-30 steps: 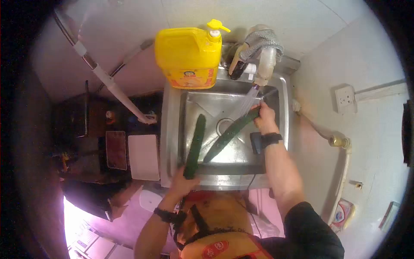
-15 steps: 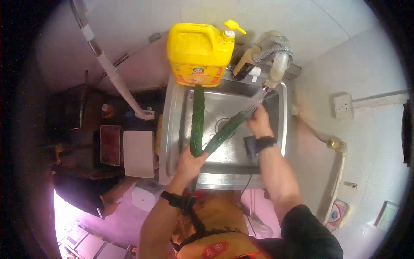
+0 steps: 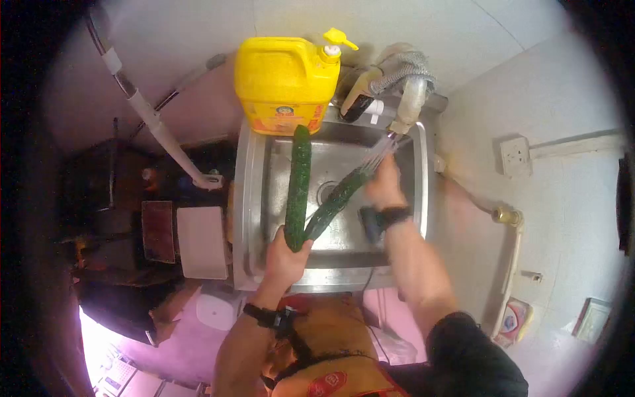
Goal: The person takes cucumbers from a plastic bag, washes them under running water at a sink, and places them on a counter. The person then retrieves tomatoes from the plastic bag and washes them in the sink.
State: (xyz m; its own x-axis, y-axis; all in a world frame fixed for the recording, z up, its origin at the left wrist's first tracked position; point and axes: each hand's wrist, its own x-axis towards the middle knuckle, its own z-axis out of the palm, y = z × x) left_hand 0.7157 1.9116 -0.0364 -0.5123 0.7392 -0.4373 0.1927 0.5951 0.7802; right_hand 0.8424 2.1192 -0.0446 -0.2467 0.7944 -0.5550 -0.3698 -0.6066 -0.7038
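My left hand [image 3: 287,259] is closed around the near ends of two long green cucumbers over the sink. One cucumber [image 3: 299,188] points nearly straight away from me, its tip in front of the yellow jug. The other cucumber [image 3: 337,204] slants to the right, its far end under water running from the faucet [image 3: 399,126]. Beside that wet end is my right hand [image 3: 385,185], close to the stream. Its fingers are blurred and partly hidden, so I cannot tell whether they grip the cucumber. Below both hands lies the stainless steel sink [image 3: 344,246].
A big yellow jug [image 3: 286,83] with a pump top stands on the sink's back left rim. Behind the faucet is a dark-labelled bottle [image 3: 360,99]. White and dark red boards [image 3: 202,243] lie to the left. Pipework with a brass valve [image 3: 506,215] runs along the right wall.
The view has shifted, so the sink and jug appear further left. My right hand has moved slightly at the slanted cucumber's wet end. My left hand keeps its hold on both cucumbers.
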